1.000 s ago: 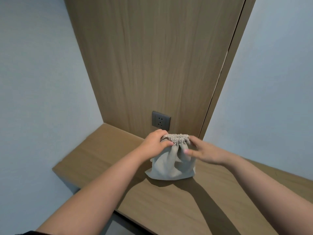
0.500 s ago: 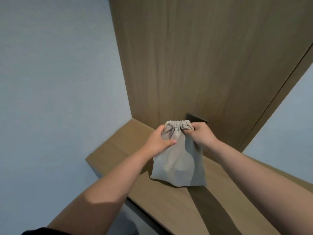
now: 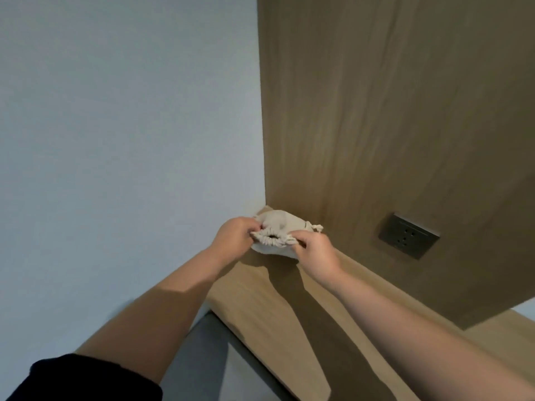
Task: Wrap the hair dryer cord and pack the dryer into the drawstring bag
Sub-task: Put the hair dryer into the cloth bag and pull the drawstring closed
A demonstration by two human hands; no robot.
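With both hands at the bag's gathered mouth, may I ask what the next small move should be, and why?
Probably a firm pull on the drawstring. The left hand and right hand both pinch the gathered mouth of the drawstring bag, yet a small gap shows at its centre, and the knotted cord end sticks out beside the right hand.

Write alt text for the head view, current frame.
The left hand and right hand pinch the gathered, nearly closed mouth of a beige drawstring bag, tipped toward the camera at the corner of a wooden shelf. A dark wall socket sits on the wood panel to the right.
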